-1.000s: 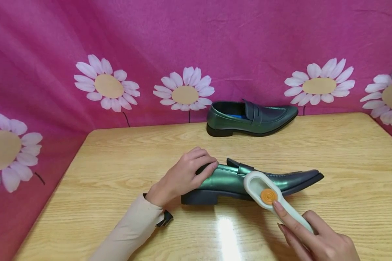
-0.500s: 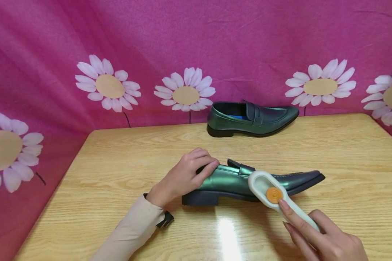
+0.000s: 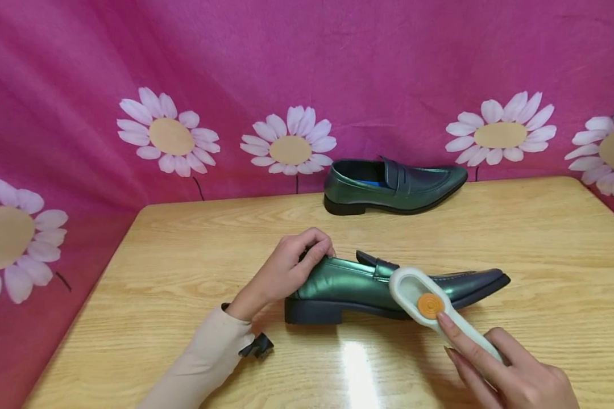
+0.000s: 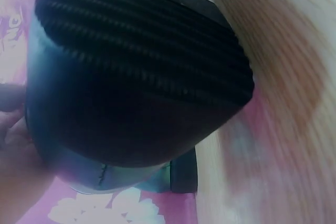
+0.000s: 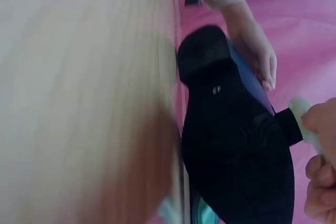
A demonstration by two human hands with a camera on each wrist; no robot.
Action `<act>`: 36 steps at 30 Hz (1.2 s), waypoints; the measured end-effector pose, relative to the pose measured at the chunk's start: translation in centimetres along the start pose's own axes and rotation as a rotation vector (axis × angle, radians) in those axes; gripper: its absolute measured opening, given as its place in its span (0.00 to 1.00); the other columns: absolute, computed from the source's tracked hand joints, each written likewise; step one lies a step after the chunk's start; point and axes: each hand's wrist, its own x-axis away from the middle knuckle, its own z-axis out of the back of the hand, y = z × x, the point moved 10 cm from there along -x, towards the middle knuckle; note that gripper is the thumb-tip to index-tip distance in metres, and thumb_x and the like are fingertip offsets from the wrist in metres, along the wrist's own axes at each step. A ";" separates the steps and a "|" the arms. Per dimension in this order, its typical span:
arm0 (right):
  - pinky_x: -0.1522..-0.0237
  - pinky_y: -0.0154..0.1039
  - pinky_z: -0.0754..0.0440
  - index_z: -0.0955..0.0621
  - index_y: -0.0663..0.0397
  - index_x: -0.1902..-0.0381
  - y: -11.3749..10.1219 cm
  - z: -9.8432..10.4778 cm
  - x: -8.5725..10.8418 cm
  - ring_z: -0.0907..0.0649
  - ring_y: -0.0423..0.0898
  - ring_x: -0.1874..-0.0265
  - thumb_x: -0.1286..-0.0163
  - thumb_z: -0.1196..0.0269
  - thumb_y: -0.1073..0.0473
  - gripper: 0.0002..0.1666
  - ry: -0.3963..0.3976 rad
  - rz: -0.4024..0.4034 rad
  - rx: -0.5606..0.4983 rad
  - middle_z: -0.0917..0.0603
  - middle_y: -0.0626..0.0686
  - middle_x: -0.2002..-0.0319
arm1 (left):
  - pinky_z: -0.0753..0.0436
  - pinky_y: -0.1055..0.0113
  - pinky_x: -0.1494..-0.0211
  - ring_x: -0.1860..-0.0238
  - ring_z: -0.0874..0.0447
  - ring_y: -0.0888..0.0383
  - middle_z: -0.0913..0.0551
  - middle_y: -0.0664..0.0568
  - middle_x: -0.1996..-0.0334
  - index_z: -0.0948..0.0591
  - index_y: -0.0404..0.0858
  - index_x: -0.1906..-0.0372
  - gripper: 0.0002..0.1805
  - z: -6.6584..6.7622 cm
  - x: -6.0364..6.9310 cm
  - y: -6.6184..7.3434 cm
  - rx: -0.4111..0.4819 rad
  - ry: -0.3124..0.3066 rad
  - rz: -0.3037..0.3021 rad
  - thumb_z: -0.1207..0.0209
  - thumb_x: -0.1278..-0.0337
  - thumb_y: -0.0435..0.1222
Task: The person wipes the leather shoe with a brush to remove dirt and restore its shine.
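Note:
A shiny dark green loafer (image 3: 348, 287) is held over the table, its toe pointing right. My left hand (image 3: 289, 267) grips its collar at the heel. In the left wrist view the ridged heel (image 4: 142, 51) fills most of the picture, with part of the hand (image 4: 21, 153) at the edge. My right hand (image 3: 519, 375) holds a white-handled brush (image 3: 472, 330), index finger at its orange button (image 3: 430, 305). Seen from the right wrist, the dark bristles (image 5: 289, 126) meet the loafer's upper beside the black sole (image 5: 236, 150). Whether the sole touches the table is unclear.
Another green loafer (image 3: 394, 190) stands upright at the table's back edge, toe to the right. Behind the wooden table (image 3: 194, 238) hangs a pink cloth (image 3: 307, 57) printed with white flowers. A black strap (image 3: 257, 345) sits by the left sleeve.
My left hand has shifted back toward the heel, its fingers bunched closer at the collar. The brush has slid slightly right along the loafer's side, then stayed put.

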 end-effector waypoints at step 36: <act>0.87 0.20 0.46 0.21 0.40 0.40 2.3 1.8 0.1 0.44 0.28 0.84 0.29 0.60 0.28 0.37 0.081 -0.097 0.003 0.38 0.40 0.80 | 0.25 0.68 0.59 0.66 0.25 0.59 0.21 0.49 0.65 0.29 0.35 0.61 0.04 -1.1 -0.1 0.7 -0.134 -0.036 -0.020 0.54 0.28 0.29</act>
